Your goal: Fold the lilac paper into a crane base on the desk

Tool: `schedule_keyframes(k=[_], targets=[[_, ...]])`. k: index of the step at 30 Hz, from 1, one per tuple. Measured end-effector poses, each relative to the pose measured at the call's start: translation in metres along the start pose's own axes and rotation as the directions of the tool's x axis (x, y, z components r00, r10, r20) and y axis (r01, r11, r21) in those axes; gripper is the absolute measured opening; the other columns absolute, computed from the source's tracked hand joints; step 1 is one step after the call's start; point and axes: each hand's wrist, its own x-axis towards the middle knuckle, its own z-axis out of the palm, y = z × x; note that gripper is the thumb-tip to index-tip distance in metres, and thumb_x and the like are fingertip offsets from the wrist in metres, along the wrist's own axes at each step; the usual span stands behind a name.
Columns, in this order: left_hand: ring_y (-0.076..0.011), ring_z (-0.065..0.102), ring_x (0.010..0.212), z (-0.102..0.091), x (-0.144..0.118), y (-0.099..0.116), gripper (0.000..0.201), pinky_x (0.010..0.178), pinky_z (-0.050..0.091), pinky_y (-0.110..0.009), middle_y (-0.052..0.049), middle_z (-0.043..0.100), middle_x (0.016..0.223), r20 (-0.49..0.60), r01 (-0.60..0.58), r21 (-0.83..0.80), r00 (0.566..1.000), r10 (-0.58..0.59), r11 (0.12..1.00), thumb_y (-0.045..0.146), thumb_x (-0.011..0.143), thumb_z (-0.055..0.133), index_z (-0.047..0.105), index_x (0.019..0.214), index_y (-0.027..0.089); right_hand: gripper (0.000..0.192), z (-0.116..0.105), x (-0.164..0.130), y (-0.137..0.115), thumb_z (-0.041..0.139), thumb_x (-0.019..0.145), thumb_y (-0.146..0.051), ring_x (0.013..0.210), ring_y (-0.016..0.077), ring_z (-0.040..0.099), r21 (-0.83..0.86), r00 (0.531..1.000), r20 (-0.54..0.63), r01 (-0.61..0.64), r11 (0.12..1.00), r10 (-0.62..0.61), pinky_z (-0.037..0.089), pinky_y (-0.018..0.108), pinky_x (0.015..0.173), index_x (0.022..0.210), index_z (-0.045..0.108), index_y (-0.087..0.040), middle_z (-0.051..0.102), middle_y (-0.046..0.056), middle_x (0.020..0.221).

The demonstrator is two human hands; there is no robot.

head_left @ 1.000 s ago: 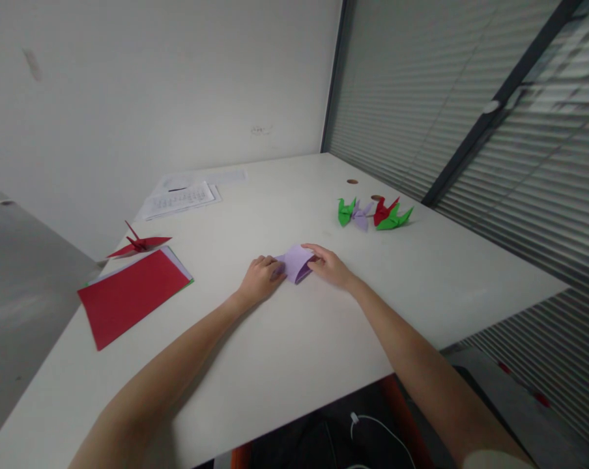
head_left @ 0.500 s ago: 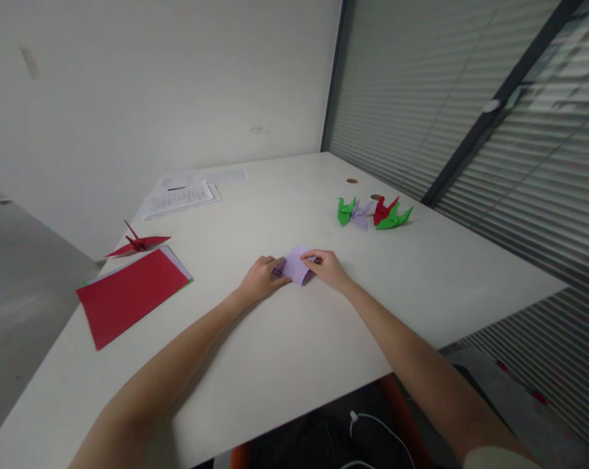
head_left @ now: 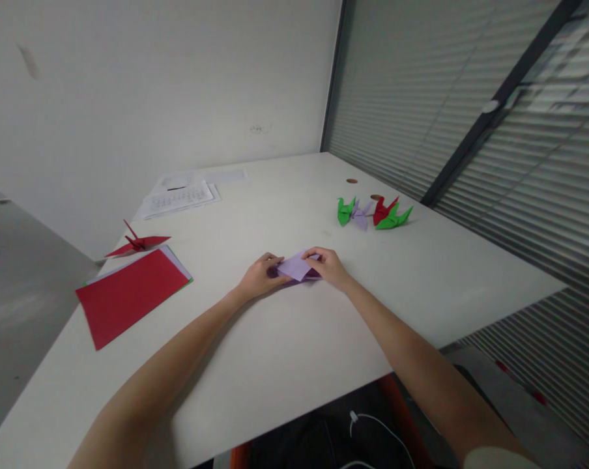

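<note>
The purple origami paper [head_left: 294, 266] lies on the counter [head_left: 275, 371], between the two hands. Compared with half a second ago, its upper flap looks narrower and more pointed towards the person, and more of the lower layers appears beneath it. The fingers of the right hand [head_left: 330, 266] are pinched on this flap; those of the left hand [head_left: 259, 277] are clamped on the left end. The four paper cranes [head_left: 383, 213] remain unmoved.

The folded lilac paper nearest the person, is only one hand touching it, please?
No, the left hand and the right hand both touch the folded lilac paper.
</note>
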Motion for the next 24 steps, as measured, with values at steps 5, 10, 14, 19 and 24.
schedule_keyframes(k=[5,10,14,19,24], targets=[[-0.0205,0.063,0.089,0.001,-0.001,0.0,0.064,0.081,0.051,-0.032,-0.009,0.062,0.107,0.012,0.031,0.02,0.999,-0.032,0.999,0.06,0.075,0.068,0.063,0.123,0.018,0.033,0.003,-0.001,-0.001,0.06,0.078,-0.04,0.062,0.0136,0.057,0.049,0.993,0.114,0.007,0.999,-0.013,0.044,0.025,0.055,0.096,0.072,-0.015,0.072,0.006,0.085],[-0.0189,0.062,0.085,0.001,0.0,0.004,0.066,0.078,0.051,-0.031,-0.008,0.062,0.104,0.014,0.048,0.024,0.999,-0.049,0.999,0.062,0.071,0.07,0.064,0.121,0.019,0.036,0.004,-0.004,-0.002,0.061,0.08,-0.044,0.074,0.0193,0.064,-0.03,0.99,0.133,0.046,0.998,-0.042,0.05,0.03,0.064,0.092,0.075,-0.013,0.074,0.01,0.09],[-0.018,0.062,0.082,0.001,0.0,0.004,0.067,0.075,0.051,-0.031,-0.008,0.061,0.102,0.018,0.066,-0.006,0.998,-0.066,0.998,0.062,0.07,0.072,0.064,0.121,0.018,0.034,0.004,-0.007,-0.005,0.06,0.082,-0.042,0.076,0.0198,0.066,-0.074,0.991,0.111,0.079,0.994,-0.07,0.051,0.031,0.067,0.095,0.075,-0.014,0.075,0.01,0.095],[-0.0204,0.061,0.093,0.001,0.001,0.001,0.074,0.083,0.05,-0.032,-0.01,0.06,0.109,-0.003,0.015,-0.055,1.0,-0.016,0.998,0.059,0.067,0.076,0.059,0.127,0.017,0.032,0.003,-0.01,-0.01,0.061,0.082,-0.042,0.078,0.0201,0.066,-0.1,0.985,0.142,0.107,0.989,-0.093,0.051,0.031,0.067,0.095,0.075,-0.016,0.075,0.009,0.093],[-0.0173,0.061,0.086,0.001,0.001,0.001,0.07,0.078,0.051,-0.03,-0.007,0.059,0.106,0.028,0.043,-0.02,0.999,-0.042,0.999,0.06,0.069,0.074,0.06,0.126,0.021,0.028,0.0,-0.011,-0.015,0.06,0.082,-0.04,0.088,0.022,0.067,-0.087,0.983,0.143,0.132,0.987,-0.119,0.052,0.034,0.078,0.093,0.075,-0.019,0.075,0.008,0.096]])
